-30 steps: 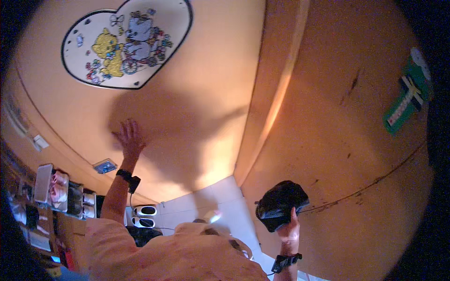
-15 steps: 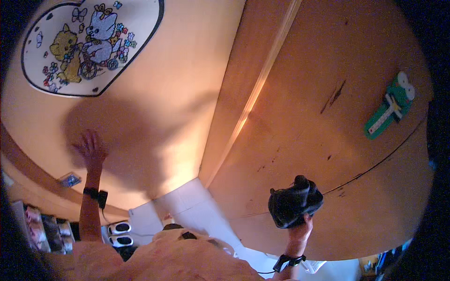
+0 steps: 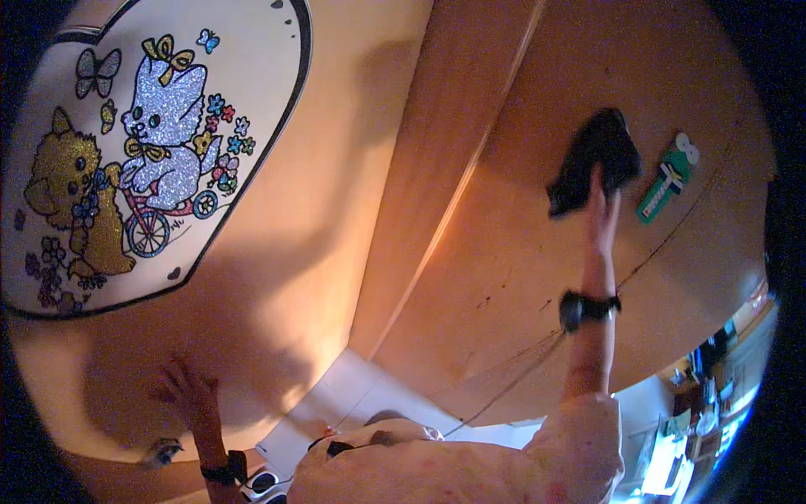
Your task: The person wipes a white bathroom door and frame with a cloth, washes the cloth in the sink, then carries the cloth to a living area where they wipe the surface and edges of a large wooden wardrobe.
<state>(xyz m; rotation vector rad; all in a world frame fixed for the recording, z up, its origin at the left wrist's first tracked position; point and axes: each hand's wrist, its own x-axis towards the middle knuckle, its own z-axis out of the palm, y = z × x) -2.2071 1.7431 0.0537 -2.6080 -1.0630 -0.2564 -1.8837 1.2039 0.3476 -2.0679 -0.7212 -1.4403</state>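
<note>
My right hand (image 3: 601, 206) is raised at the upper right, holding a crumpled black cloth (image 3: 593, 158) that seems to lie against a brown wooden panel (image 3: 512, 252). Its fingers are partly hidden and smeared by motion. Just right of the cloth, a green frog-shaped decoration (image 3: 667, 183) with white eyes is fixed to the panel. At the lower left my left hand (image 3: 190, 393) is open, fingers spread, over a lighter wooden surface (image 3: 327, 151). Nothing is in it. Above that hand is a heart-shaped picture (image 3: 164, 126) of two glittery kittens and a bicycle, edged in black.
Between the two wooden surfaces runs a raised strip (image 3: 457, 202). Dark scratches and a long line mark the right panel. Pale floor tiles (image 3: 348, 391) and white shoes (image 3: 264, 483) show below. Cluttered shelves (image 3: 701, 370) stand at the lower right. A cord hangs from my right wristband (image 3: 588, 309).
My right hand has carried the cloth up the panel, close to the frog decoration. The view has shifted: the heart picture looks larger and lower, and my left hand appears lower, still spread.
</note>
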